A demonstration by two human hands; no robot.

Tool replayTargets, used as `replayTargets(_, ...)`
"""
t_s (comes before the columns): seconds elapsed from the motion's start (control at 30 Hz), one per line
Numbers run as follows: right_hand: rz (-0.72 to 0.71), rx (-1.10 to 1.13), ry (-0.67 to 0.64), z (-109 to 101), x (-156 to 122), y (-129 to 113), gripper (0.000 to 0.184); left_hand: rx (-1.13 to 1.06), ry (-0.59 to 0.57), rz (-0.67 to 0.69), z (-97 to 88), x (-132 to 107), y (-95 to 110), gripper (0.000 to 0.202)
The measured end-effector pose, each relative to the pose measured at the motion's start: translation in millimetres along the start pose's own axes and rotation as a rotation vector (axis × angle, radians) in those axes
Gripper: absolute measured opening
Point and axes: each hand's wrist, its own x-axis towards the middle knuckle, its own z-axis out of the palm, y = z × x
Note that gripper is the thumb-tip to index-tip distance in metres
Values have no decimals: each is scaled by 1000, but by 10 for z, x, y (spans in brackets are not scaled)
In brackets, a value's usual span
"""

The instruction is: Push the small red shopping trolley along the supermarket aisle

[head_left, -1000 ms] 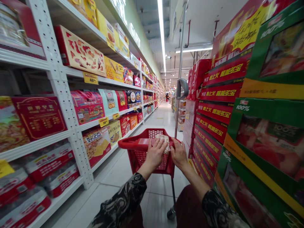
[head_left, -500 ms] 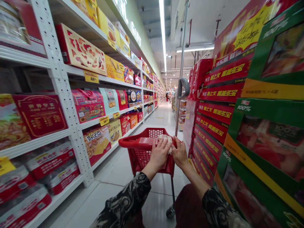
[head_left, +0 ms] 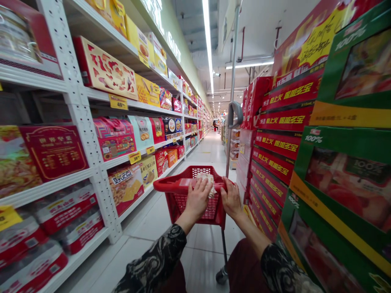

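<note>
Pale crumpled packet (head_left: 209, 186) sits at the top of the red shopping cart (head_left: 183, 207), between both hands. Left hand (head_left: 198, 199) has slid slightly outward along the cart's handle (head_left: 166, 185), fingers flat, touching the packet; right hand (head_left: 232, 200) rests half-curled on the handle. Firm grip on packet: cannot tell.

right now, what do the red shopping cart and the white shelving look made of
The red shopping cart looks like moulded plastic, with a glossy rim and even grid walls. The white shelving looks like painted steel, going by the punched holes in its uprights, though the paint hides the metal.
</note>
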Motion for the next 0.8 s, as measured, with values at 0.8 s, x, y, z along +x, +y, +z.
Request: replayTargets(0.8, 8, -81, -59, -52, 48, -61, 42, -44, 8, -63, -80, -109, -234, 46)
